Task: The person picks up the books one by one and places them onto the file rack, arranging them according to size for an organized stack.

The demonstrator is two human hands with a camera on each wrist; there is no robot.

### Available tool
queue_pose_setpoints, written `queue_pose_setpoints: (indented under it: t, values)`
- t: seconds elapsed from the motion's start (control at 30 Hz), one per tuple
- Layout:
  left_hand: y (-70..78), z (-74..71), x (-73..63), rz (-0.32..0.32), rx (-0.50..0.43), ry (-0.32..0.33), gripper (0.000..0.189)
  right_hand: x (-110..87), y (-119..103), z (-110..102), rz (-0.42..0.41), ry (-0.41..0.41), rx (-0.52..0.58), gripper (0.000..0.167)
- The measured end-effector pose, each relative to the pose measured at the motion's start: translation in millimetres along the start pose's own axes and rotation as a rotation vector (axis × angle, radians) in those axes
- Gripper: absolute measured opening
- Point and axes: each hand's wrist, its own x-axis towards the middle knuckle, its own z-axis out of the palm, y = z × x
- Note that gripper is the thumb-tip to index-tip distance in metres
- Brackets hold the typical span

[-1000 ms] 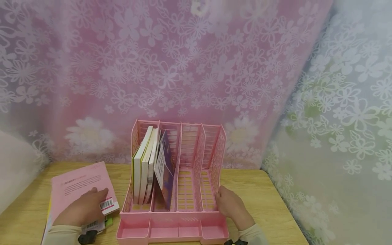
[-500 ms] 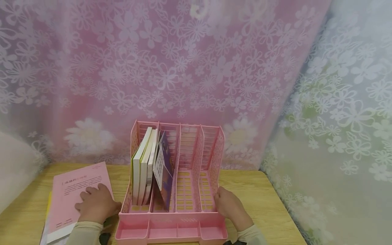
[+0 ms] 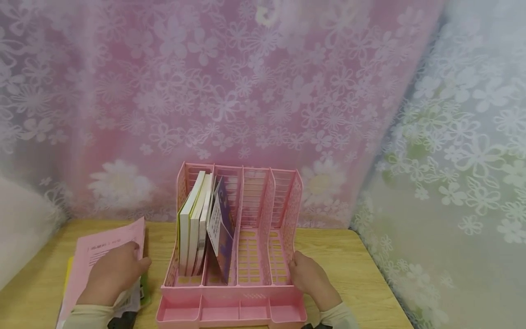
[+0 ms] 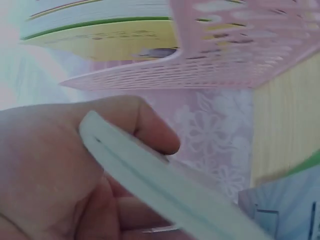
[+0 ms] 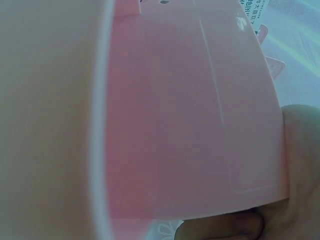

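Observation:
On the left of the table in the head view, my left hand (image 3: 113, 274) grips a pink-covered book (image 3: 84, 258) by its right edge, which is tilted up. In the left wrist view the book's pale edge (image 4: 160, 182) lies between thumb and fingers. My right hand (image 3: 311, 276) holds the front right side of a pink desk file organizer (image 3: 226, 291). Several books (image 3: 190, 242) stand upright in its leftmost slot. A thin purple book (image 3: 223, 246) leans in the second slot. The right wrist view shows the organizer's smooth pink wall (image 5: 190, 120) close up beside my fingers.
Beneath the pink book lie more books, one with a green edge (image 3: 144, 290) and one with a yellow edge (image 3: 69, 265). The wooden table (image 3: 341, 269) ends at a flowered curtain (image 3: 230, 91) behind. Small trays (image 3: 178, 311) run along the organizer's front.
My left hand slid right across the pink book, then came back left and took hold of its right edge, lifting that side. My right hand stayed on the organizer.

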Motion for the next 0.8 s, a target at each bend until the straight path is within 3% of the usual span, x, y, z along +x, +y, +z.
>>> queue_pose_setpoints:
  t: [0.17,0.4,0.67,0.8]
  values:
    - [6.9,-13.5,-7.3,0.035,-0.094,0.083,0.058,1.1,1.9,0.4,-0.011,0.005,-0.006,0.020]
    - [17.8,-25.5,-23.8,-0.016,-0.358,0.300,0.085,0.2,1.1,-0.5,-0.012,-0.004,0.011,0.021]
    - [17.4,-35.9,-33.0,-0.067,-0.421,0.437,0.080,-3.0,1.4,0.5,0.000,-0.026,0.031,0.023]
    - [21.8,-32.7,-31.9,-0.059,-0.350,0.566,0.055,-1.3,1.6,-0.7,-0.006,-0.011,0.017,0.023]
